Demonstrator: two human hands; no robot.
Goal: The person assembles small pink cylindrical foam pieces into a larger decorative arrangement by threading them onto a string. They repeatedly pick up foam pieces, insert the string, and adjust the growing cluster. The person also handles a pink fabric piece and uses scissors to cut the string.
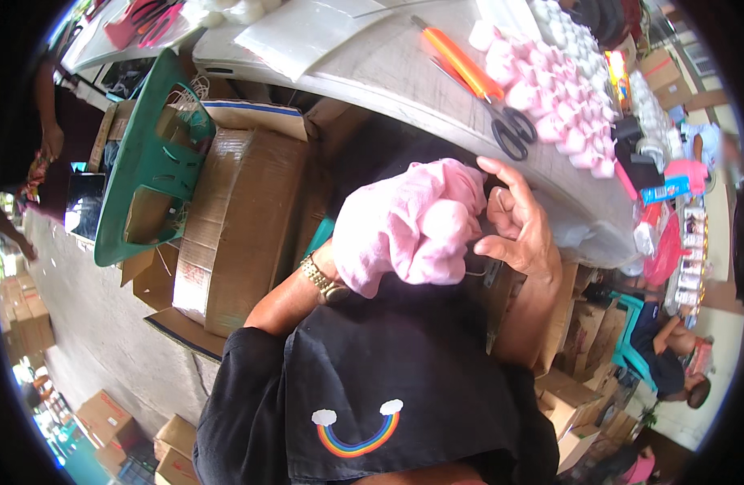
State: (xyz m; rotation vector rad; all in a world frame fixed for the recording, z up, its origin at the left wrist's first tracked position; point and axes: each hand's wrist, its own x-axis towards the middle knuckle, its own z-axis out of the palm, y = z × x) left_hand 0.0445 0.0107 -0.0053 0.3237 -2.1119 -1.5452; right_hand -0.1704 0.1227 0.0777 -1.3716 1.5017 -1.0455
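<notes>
A bunched, puffy piece of pink cloth (408, 222) is held up in front of my chest. My left hand (327, 259) goes under and behind it; only its edge by the gold wristwatch shows, and the cloth hides the fingers. At the cloth's right side my right hand (524, 230) has its index finger and thumb spread apart, with the other fingers curled in. A thin pale thread shows below the cloth near that thumb. On the table lie black-handled scissors (511, 129) beside an orange-handled tool (461, 61).
Rows of pink puffed cloth pieces (554, 89) and white ones (574, 32) cover the table's (380, 69) right part. Clear plastic sheets (307, 32) lie at its far left. To my left stand a large cardboard box (239, 218) and a green plastic chair (150, 153). Other people are nearby.
</notes>
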